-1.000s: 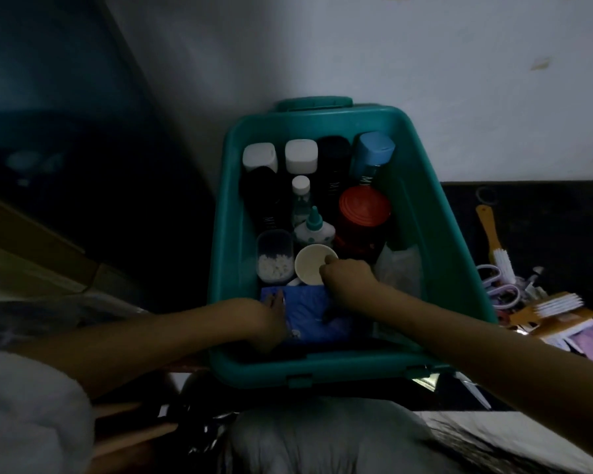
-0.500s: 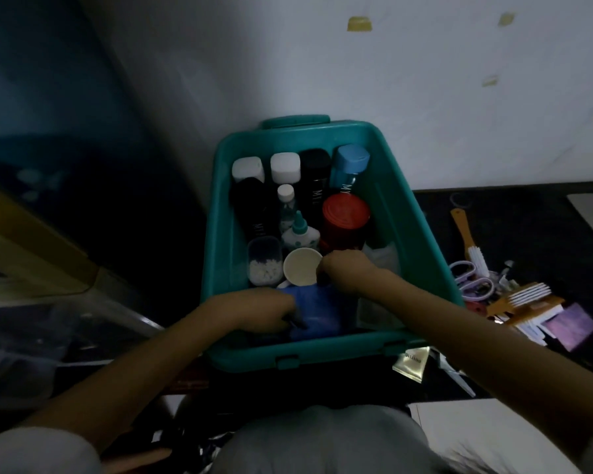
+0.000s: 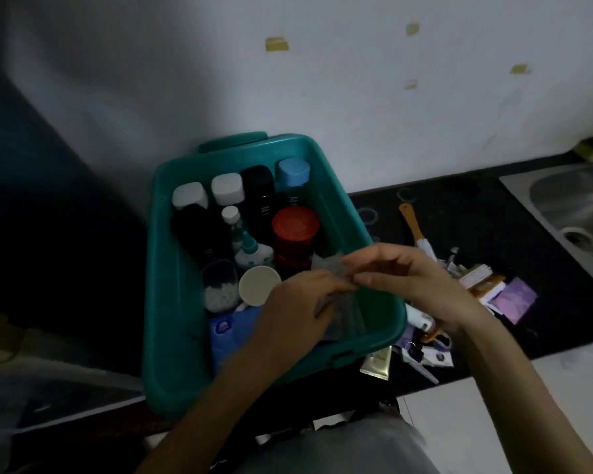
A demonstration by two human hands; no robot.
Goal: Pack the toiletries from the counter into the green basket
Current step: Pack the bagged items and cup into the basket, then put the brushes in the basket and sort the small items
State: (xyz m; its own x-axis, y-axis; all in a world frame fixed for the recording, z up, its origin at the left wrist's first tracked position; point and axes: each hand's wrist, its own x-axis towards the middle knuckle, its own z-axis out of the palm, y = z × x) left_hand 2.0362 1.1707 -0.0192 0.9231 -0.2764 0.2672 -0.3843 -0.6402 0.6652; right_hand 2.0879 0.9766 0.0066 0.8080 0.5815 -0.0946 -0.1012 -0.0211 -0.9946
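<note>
The green basket (image 3: 172,302) stands on the dark counter against the wall. Inside stand white-capped bottles (image 3: 189,196), black bottles (image 3: 261,196), a blue-capped bottle (image 3: 293,172), a red-lidded jar (image 3: 295,230), a clear tub of cotton buds (image 3: 219,289), a round cream lid (image 3: 259,283) and a blue packet (image 3: 230,333). A clear plastic bag (image 3: 339,313) hangs over the basket's right front corner. My left hand (image 3: 298,313) and my right hand (image 3: 408,278) both pinch its top edge, fingertips nearly touching.
Loose toiletries lie on the counter right of the basket: a wooden-handled brush (image 3: 415,227), combs (image 3: 476,278), a purple packet (image 3: 514,299), a gold sachet (image 3: 377,364). A steel sink (image 3: 575,213) sits at the far right. White wall behind.
Both hands rose out of the basket's front and now pinch the clear bag over its right corner. The view has swung right, showing the sink.
</note>
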